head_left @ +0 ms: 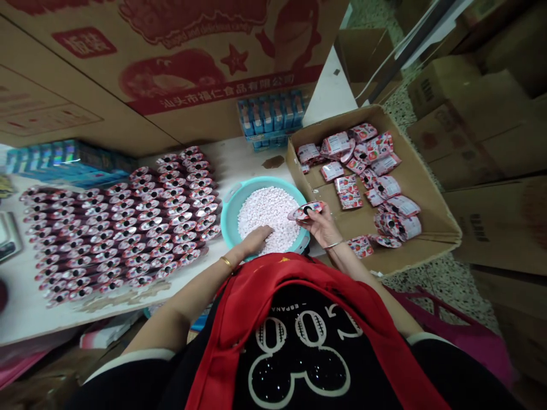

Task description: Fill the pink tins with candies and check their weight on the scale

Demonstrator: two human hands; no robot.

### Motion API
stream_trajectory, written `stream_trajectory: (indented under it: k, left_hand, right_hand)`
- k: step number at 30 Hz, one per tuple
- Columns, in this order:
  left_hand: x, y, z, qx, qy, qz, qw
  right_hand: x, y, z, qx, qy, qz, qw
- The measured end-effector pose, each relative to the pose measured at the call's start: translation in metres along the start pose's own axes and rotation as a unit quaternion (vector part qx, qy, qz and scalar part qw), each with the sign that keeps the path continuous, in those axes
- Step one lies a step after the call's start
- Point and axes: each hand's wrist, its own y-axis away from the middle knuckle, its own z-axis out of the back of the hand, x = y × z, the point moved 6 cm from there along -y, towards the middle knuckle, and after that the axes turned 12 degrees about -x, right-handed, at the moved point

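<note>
A turquoise plastic basin (229,219) full of small white candies (267,213) stands at the table's front edge. My left hand (255,240) is in the candies near the basin's front side; its fingertips are sunk among them, so their grip is hidden. Above the basin's right rim, my right hand (322,225) is closed around a small red and white candy packet (304,210), with the thumb at a dark spot on its face. Left of the basin, many similar packets (141,228) with dark round centres stand in tight rows.
A shallow cardboard box (427,228) on the right holds several loose red and white packets (376,151). Blue packs (273,117) stand behind the basin, and more blue boxes (72,162) at the back left. Large printed cartons (192,74) wall off the back.
</note>
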Motion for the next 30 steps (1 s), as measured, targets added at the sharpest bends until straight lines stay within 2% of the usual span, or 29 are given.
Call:
stream_trajectory:
  k: [2,5,11,14,16,19,22,25,27,28,30]
  left_hand:
    - [-0.001,0.005,0.007,-0.005,0.027,0.006,1.000]
    - [-0.001,0.013,0.028,-0.019,0.057,0.010,0.998]
    - [-0.014,0.031,0.101,-0.096,0.099,0.000,0.990]
    - [-0.030,0.028,0.127,-0.091,0.067,-0.004,0.994]
    - [-0.044,0.020,0.134,-0.068,0.015,0.001,0.998]
    - [-0.065,0.006,0.136,-0.040,-0.097,0.030,0.994]
    - [-0.093,-0.005,0.135,-0.045,-0.199,0.046,0.978]
    - [-0.114,-0.006,0.140,-0.046,-0.256,0.019,0.965]
    - [-0.110,-0.002,0.148,-0.048,-0.272,0.009,0.961]
    - [-0.100,0.001,0.153,-0.049,-0.276,0.011,0.960]
    - [-0.068,0.009,0.156,-0.042,-0.273,0.036,0.960]
  right_hand:
    - [-0.005,-0.004,0.001,-0.030,0.009,0.016,0.999]
    - [-0.013,-0.010,0.002,-0.052,0.031,0.046,0.997]
    - [-0.028,-0.020,-0.001,-0.100,0.149,0.145,0.973]
    - [-0.035,-0.021,-0.009,-0.090,0.183,0.165,0.965]
    - [-0.038,-0.020,-0.015,-0.070,0.193,0.170,0.964]
    - [-0.043,-0.019,-0.020,-0.048,0.194,0.171,0.965]
    - [-0.048,-0.021,-0.022,-0.043,0.182,0.154,0.970]
    - [-0.051,-0.023,-0.022,-0.050,0.159,0.138,0.976]
    - [-0.051,-0.024,-0.019,-0.060,0.140,0.120,0.981]
    - [-0.050,-0.024,-0.018,-0.066,0.128,0.108,0.984]
    - [-0.047,-0.025,-0.015,-0.076,0.098,0.079,0.989]
